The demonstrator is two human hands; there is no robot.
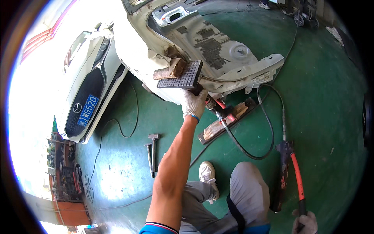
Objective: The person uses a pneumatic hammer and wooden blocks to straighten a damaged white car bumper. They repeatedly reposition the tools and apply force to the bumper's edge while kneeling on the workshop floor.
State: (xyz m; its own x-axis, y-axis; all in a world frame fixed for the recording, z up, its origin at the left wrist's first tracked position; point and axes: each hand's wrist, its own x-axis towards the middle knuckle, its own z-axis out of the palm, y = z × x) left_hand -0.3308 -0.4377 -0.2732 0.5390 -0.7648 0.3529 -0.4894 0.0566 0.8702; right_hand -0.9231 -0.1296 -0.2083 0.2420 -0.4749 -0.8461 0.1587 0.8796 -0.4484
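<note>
My left hand [193, 103], in a white knit glove, is wrapped round the neck of a hydraulic ram [212, 103] just below its dark checkered plate [183, 77]. A rough wood block [170, 70] sits between that plate and the white car body shell [140, 46]. The ram's lower end stands by a splintered wooden board [224, 124] on the floor. A black hose [255, 157] links the ram to a hand pump [283, 175] at the right. My right hand [307, 223], also gloved, closes on the black grip of the pump's orange lever [298, 177].
Two hammers [153, 150] lie on the green floor [120, 156] left of my forearm. A white car [87, 85] is parked at the left, beside a tool shelf [62, 163]. Cables [134, 121] trail across the floor. A wheeled cart [304, 15] stands at the far right.
</note>
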